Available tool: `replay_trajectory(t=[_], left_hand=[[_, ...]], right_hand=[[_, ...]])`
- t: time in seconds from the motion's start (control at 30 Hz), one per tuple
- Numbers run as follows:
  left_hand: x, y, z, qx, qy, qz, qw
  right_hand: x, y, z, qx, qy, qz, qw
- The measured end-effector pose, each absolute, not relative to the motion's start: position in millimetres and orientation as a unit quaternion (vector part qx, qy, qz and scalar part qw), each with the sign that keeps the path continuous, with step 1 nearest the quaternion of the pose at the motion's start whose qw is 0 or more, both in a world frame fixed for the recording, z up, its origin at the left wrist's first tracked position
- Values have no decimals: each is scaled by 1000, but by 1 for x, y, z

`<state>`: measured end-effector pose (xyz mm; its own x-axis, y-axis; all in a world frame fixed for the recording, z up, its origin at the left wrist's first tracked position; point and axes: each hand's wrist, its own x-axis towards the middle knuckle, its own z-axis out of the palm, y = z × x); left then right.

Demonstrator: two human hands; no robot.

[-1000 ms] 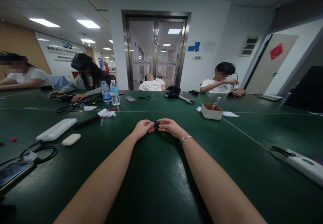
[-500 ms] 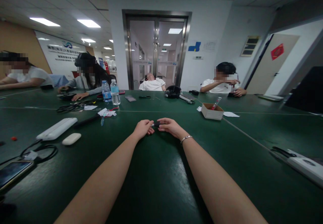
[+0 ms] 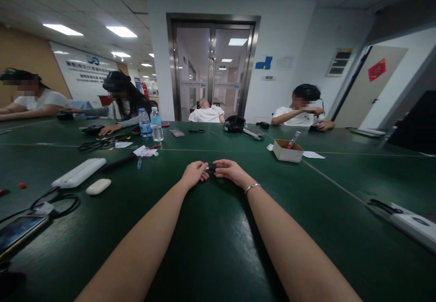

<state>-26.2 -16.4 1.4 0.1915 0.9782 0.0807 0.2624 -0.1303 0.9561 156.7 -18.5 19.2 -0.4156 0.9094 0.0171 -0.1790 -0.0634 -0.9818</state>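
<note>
A small black object with a silvery end (image 3: pixel 211 167) lies across the gap between my two hands, just over the green table (image 3: pixel 218 229). My left hand (image 3: pixel 195 173) pinches its silvery left end. From the other side, my right hand (image 3: pixel 230 170), with a silver bracelet on the wrist, grips the black end between thumb and fingers. The object is too small and too covered by fingers for me to name its kind.
To the left are a white case (image 3: pixel 98 186), a white power bank-like device (image 3: pixel 80 173), a phone (image 3: pixel 22 231) and cables. Two water bottles (image 3: pixel 157 125) stand farther back. A small box (image 3: pixel 288 152) sits right of my hands. Several people sit around the table.
My hands and the black object hold almost the same pose. The view has shifted very slightly. At the far left, a co-worker's hand has reached out toward a dark item.
</note>
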Motion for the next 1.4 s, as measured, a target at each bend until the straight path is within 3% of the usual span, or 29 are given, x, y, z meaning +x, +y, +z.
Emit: replay_trajectory(t=[1.4], left_hand=[[-25,-13,1,627,481,414,452]], right_hand=[[153,-14,21,-354,-524,635,444]])
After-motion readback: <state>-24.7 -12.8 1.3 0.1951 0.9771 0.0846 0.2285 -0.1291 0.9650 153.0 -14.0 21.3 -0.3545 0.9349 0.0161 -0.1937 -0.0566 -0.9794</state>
